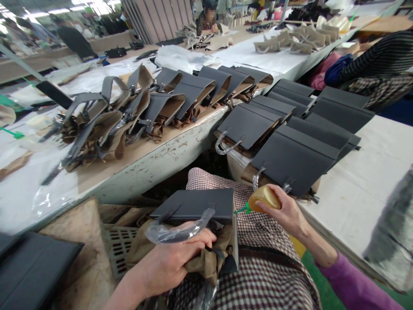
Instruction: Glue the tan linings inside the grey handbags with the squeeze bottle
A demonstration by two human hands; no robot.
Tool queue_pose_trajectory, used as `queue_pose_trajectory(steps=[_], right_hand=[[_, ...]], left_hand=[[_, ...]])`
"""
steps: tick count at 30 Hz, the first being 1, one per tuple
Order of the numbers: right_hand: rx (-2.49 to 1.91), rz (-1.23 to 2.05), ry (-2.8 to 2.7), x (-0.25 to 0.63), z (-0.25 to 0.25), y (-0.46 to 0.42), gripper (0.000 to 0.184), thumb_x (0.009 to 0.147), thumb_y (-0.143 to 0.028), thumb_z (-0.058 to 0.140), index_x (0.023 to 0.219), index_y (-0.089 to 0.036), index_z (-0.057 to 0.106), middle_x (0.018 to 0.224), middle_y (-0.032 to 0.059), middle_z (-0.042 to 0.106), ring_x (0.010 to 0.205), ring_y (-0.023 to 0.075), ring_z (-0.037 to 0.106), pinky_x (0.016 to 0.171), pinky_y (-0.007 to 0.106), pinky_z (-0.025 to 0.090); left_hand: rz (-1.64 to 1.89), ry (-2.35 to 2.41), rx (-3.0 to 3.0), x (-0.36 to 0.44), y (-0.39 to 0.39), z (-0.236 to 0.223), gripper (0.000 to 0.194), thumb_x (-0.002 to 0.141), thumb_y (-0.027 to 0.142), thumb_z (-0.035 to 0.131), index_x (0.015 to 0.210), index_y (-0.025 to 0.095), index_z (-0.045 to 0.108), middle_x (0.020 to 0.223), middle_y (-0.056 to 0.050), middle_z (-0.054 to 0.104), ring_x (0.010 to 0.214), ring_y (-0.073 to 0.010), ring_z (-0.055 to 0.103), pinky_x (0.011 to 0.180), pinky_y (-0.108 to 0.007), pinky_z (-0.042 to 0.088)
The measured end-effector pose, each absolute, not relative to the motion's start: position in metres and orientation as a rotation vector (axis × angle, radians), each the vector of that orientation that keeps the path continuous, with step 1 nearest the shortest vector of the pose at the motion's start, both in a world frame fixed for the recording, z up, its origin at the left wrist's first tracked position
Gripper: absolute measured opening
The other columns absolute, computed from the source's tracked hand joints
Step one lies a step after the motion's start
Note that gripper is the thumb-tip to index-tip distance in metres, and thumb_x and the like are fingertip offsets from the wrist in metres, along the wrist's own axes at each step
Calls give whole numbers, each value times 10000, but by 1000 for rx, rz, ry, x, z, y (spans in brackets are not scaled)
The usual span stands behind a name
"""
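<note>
A dark grey handbag point(200, 200) with a plastic-wrapped handle point(180, 232) and brown lining point(209, 265) rests on my lap over a checked apron point(267, 267). Closed around the bag's lining below the handle is my left hand point(180, 256). My right hand point(287, 209) grips a squeeze bottle point(266, 199) of yellowish liquid, tilted so that its green nozzle point(241, 209) points at the bag's right edge. Whether the tip touches the edge I cannot tell.
Several unfinished grey bags point(155, 107) line the left table. More bag pieces point(297, 150) are stacked on the right table point(377, 172). A plastic crate point(119, 245) stands beside my lap. Another person's striped sleeve point(380, 56) shows at the right; a person point(206, 21) sits far back.
</note>
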State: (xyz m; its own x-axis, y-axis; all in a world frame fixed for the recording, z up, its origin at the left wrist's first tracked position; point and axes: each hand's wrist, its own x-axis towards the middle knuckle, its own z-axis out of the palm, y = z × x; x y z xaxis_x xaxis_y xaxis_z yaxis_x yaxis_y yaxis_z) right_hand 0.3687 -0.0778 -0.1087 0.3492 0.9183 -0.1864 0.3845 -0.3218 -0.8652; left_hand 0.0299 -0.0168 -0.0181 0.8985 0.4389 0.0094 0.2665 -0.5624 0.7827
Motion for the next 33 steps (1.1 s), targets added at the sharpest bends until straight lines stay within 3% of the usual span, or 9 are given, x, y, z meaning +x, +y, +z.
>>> queue_pose_trajectory(steps=[7,16,21,26,33], right_hand=[[-1888,766,-1147,364,-110,-80,580,752,-623,713,1128,-199,589,987,120,726,850,333,675,806,487,539],[-1931,915,-1080,360,-109,-72,549,721,-585,711,1094,-198,596,936,98,717,838,328,673,796,474,535],[-1925,983,-1030,358,-111,-71,567,740,-584,714,1129,-190,590,939,97,710,732,296,669,672,438,546],[-1875,1116,-932,362,-107,-71,559,794,-621,716,1129,-189,601,797,36,684,540,217,605,520,363,508],[-1792,1218,-852,368,-104,-73,546,819,-622,763,1106,-176,630,840,38,684,534,185,575,463,324,486]], left_hand=[[262,500,2230,31,-17,-16,197,983,69,546,1083,237,576,1158,-2,740,1143,-141,689,1077,-212,487],[261,498,2273,30,-18,-20,283,933,15,552,1106,239,556,1168,-21,732,1163,-168,676,1078,-253,499],[240,495,2288,27,-18,-24,331,918,-17,502,1123,238,552,1191,-31,725,1201,-173,662,1104,-275,486],[227,508,2272,27,-17,-24,271,947,28,524,1116,236,565,1190,-34,731,1198,-179,666,1092,-275,498],[241,488,2251,33,-14,-21,243,948,28,538,1079,230,574,1152,-33,742,1153,-183,686,1061,-269,514]])
